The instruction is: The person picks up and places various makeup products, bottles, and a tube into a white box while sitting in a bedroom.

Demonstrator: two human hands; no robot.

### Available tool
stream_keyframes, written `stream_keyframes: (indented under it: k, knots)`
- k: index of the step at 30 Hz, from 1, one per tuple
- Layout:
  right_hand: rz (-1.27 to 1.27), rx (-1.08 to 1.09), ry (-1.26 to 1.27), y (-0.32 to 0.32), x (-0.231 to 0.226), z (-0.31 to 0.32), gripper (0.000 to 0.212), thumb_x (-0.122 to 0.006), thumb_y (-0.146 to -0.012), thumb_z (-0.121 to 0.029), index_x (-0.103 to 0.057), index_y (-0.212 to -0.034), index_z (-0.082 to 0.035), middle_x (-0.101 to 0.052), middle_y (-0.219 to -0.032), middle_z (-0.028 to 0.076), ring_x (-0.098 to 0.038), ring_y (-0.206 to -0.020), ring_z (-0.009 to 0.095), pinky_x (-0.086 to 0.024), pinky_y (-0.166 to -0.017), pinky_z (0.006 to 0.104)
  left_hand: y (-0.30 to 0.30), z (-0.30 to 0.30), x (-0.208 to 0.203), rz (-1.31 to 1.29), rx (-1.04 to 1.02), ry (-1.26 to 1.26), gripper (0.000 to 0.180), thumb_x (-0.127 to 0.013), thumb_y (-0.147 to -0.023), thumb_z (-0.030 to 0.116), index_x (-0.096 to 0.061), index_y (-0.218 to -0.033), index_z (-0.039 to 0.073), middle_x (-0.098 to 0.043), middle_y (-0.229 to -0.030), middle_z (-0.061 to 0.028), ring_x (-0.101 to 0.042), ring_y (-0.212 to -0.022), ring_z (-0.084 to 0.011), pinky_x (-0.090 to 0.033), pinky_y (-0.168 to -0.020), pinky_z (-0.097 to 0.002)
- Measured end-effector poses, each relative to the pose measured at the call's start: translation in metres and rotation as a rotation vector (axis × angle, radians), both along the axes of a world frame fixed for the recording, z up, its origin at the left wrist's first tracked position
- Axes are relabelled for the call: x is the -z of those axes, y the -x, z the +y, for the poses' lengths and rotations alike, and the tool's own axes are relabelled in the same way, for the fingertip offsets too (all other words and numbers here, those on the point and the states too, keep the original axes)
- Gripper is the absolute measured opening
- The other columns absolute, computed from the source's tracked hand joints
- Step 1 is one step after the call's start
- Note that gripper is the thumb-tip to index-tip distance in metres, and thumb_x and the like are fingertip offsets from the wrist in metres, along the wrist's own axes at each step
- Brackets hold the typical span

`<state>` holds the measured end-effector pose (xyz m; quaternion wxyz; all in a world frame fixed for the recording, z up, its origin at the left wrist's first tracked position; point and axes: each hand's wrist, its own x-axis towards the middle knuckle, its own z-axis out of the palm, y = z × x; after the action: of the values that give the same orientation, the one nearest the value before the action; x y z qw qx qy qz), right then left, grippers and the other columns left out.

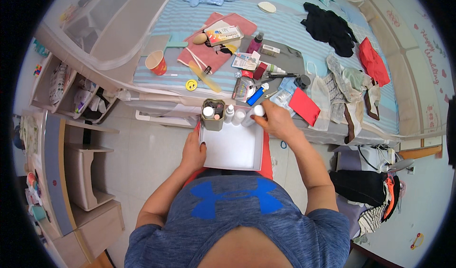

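Your left hand [193, 153]: on your white box's [230, 150] left edge
Your right hand [279, 120]: fingers at a white bottle [258, 110]
Box's far side: olive tin [213, 125], small bottles [229, 114]

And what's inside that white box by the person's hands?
The white box has an olive container, spray bottle and white bottle along its far side; the right hand grips another bottle there. Small items cover the container's bottom, so that stays unseen.

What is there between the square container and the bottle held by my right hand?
In the head view, a narrow-topped bottle and, right of it, a whitish bottle stand between the square container and the held bottle.
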<state>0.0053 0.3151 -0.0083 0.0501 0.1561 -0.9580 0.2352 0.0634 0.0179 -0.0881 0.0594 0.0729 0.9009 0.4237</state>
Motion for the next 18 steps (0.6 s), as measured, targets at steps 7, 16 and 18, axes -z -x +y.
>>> stream_keyframes:
  k: [7, 16, 18]
  knots:
    - [-0.302, 0.018, 0.083, 0.003, -0.016, 0.001, 0.044, -0.073, -0.079, -0.027, -0.052, -0.108, -0.001, -0.066, -0.090, 0.018, -0.066, -0.079, 0.033, -0.052, -0.067, 0.0412, 0.000, -0.002, 0.000, 0.020, 0.019, -0.022, 0.045, -0.050, -0.079, -0.001, -0.042, -0.123, -0.007, -0.051, -0.108, -0.0269, -0.050, -0.104, -0.0434, -0.041, -0.092, -0.0475]
    - [-0.153, 0.282, 0.165, 0.098, -0.004, 0.046, 0.045, -0.070, -0.079, -0.022, -0.056, -0.116, -0.001, -0.066, -0.102, 0.019, -0.066, -0.091, 0.032, -0.052, -0.079, 0.0392, 0.000, -0.001, 0.004, 0.018, 0.008, -0.025, 0.041, -0.051, -0.079, 0.000, -0.043, -0.119, -0.007, -0.050, -0.109, -0.0267, -0.049, -0.105, -0.0435, -0.041, -0.092, -0.0477]
    - [-0.016, 0.385, 0.188, 0.118, 0.009, 0.030, 0.043, -0.068, -0.079, -0.022, -0.057, -0.115, -0.003, -0.065, -0.104, 0.020, -0.064, -0.091, 0.036, -0.051, -0.080, 0.0409, 0.000, -0.002, 0.000, -0.068, -0.010, 0.007, 0.040, -0.051, -0.080, 0.000, -0.043, -0.118, -0.007, -0.050, -0.109, -0.0268, -0.049, -0.104, -0.0438, -0.041, -0.092, -0.0480]
